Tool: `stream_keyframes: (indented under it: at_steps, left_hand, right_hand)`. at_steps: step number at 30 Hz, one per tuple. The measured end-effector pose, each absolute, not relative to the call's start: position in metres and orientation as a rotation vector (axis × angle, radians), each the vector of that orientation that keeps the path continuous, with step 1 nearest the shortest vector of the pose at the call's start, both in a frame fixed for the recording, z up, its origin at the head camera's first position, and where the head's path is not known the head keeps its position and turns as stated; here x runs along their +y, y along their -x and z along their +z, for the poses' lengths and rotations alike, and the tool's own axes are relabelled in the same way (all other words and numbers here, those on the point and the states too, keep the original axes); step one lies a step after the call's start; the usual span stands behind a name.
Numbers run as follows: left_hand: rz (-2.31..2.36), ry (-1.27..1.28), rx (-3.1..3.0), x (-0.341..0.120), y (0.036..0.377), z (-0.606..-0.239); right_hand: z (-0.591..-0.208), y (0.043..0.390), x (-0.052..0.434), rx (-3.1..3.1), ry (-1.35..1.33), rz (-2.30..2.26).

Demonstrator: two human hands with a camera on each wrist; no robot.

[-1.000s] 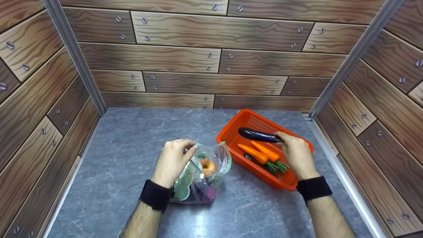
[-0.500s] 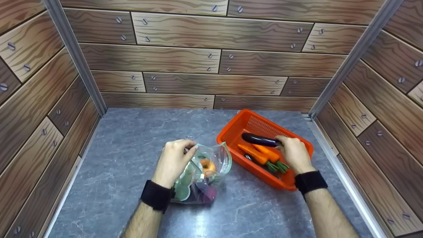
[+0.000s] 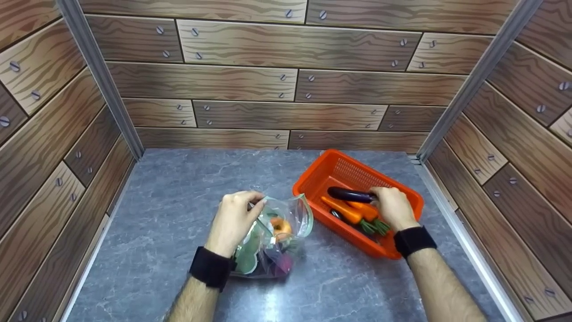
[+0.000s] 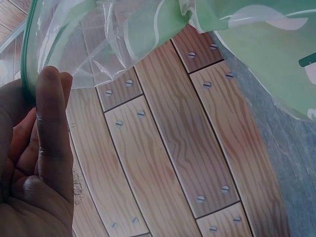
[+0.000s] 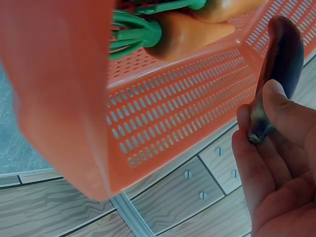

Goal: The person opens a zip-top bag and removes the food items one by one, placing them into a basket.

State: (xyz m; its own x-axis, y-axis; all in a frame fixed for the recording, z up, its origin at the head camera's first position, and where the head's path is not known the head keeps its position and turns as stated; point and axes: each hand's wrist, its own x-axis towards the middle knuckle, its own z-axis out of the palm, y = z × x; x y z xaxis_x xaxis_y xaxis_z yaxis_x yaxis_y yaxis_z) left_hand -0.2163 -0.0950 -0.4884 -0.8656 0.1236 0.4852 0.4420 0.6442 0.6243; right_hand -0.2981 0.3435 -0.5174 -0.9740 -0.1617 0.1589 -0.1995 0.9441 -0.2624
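A dark purple eggplant [image 3: 347, 194] hangs over the orange basket [image 3: 313, 176], and my right hand [image 3: 393, 206] grips its near end [image 5: 276, 79]. Two carrots [image 3: 346, 211] with green tops lie in the basket below it [image 5: 182, 32]. My left hand [image 3: 234, 218] pinches the rim of a clear zip bag [image 3: 292, 214] and holds its mouth open toward the basket. Inside the bag I see an orange fruit [image 3: 280, 225] and green and purple items. In the left wrist view my thumb [image 4: 52, 123] presses the bag's green-edged rim [image 4: 29, 44].
Wood-patterned panels wall in the grey marbled tabletop [image 3: 178, 188] on three sides. A metal rail [image 3: 464, 241] runs along the right edge close to the basket. Another dark item [image 3: 336, 214] lies under the carrots in the basket.
My right hand has drawn the eggplant slightly down and toward me over the basket. The left hand and the bag have stayed put.
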Motion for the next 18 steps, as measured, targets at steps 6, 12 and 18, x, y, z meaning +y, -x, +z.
stream_keyframes:
  at_steps: [6, 12, 18]
  left_hand:
    - [-1.093, 0.449, -2.461, -0.0955, 0.2161, -0.4894]
    - [-1.092, 0.443, -2.461, -0.0958, 0.2154, -0.4899]
    - [-1.086, 0.443, -2.460, -0.0960, 0.2142, -0.4905]
  right_hand:
    - [-0.5217, 0.3029, 0.3438, -3.012, -0.283, 0.385]
    - [-0.5235, 0.3063, 0.3432, -3.042, -0.301, 0.366]
    - [-0.5242, 0.3051, 0.3439, -3.075, -0.328, 0.350]
